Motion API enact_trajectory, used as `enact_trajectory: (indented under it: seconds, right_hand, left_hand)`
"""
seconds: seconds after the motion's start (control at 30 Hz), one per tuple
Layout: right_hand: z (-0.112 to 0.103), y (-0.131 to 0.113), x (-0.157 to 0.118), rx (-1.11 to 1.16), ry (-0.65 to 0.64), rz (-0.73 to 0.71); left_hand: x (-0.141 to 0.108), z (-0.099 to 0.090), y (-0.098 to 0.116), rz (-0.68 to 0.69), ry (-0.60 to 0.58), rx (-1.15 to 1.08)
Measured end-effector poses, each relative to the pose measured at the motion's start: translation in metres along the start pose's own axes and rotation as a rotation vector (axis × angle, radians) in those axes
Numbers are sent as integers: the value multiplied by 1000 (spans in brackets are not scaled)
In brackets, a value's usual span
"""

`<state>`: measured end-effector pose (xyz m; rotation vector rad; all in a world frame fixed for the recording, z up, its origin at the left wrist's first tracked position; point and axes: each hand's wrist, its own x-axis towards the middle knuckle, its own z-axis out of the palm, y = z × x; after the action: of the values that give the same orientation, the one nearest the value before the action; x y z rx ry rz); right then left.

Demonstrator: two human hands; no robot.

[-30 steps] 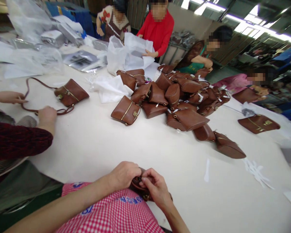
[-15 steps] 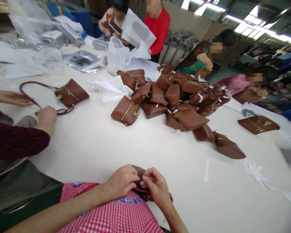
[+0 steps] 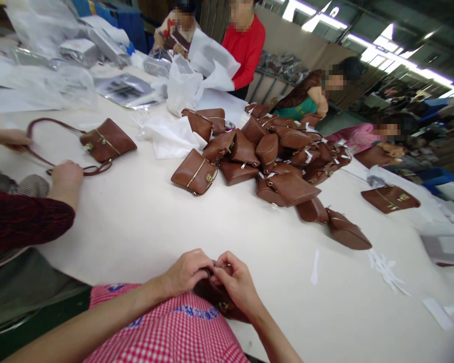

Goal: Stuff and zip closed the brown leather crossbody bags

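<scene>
A small brown leather bag [image 3: 215, 301] rests at the near edge of the white table [image 3: 166, 222], against my red checked top. My left hand [image 3: 187, 271] and my right hand [image 3: 236, 281] both pinch its upper edge, fingertips meeting over it. Most of the bag is hidden under my hands. Beyond them, a heap of similar brown bags [image 3: 272, 156] lies in the middle of the table.
A co-worker at the left, in a dark red sleeve [image 3: 26, 219], handles the strap of a brown bag [image 3: 108, 141]. Other people stand or sit along the far side with white wrapping sheets [image 3: 200, 75]. Paper scraps [image 3: 386, 267] lie at the right.
My hands and the bag have shifted slightly left and closer together. The co-worker's strap loop has moved. The person in red has lowered a white sheet.
</scene>
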<state>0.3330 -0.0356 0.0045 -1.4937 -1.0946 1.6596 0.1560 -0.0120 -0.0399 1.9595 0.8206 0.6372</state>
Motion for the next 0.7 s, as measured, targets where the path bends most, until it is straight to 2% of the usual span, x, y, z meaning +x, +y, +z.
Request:
enact_trajectory:
  seconds: [0.17,0.27,0.37,0.57,0.7]
  right_hand:
    - [-10,0,3,121,-88,120]
    - [-12,-3,5,108,-157,100]
    - [-18,-10,7,12,-233,64]
    - [-31,-20,4,-379,-346,-225]
    - [-29,-25,1,-553,-396,-346]
  left_hand:
    - [0,-4,-1,-41,90,-133]
    - [-2,-6,-7,-8,80,-189]
    - [-4,-6,-13,-24,138,-183]
    - [-1,-2,-13,73,129,-104]
    - [1,-1,-10,63,117,-101]
